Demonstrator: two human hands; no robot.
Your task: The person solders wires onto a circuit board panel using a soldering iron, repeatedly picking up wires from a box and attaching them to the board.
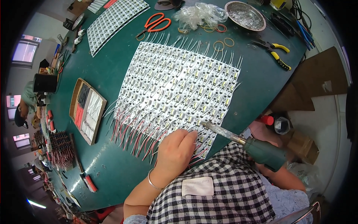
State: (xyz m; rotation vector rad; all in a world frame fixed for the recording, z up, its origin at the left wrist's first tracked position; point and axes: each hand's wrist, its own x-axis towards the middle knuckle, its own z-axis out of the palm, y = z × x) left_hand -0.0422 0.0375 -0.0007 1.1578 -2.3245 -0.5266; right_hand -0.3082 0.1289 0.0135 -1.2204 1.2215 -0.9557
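A white panel of small circuit boards (175, 86) lies on the green table, with white wires along its far side and red and white wires (140, 136) along its near side. My left hand (177, 147) rests on its near edge, fingers pinched together; what they hold is hidden. My right hand (262, 170) is wrapped round the thick dark green body of a soldering iron (264, 153), which partly covers its fingers. The iron's metal barrel points left, its tip at the boards just right of my left fingertips.
Left of the panel stands a cardboard box (99, 123) of cut wires. Beyond it lie orange-handled scissors (154, 25), a clear plastic bag (201, 15), a metal bowl (228, 8), rubber bands and yellow-handled pliers (276, 52). More board panels (113, 24) lie far left. Another person (24, 106) is at left.
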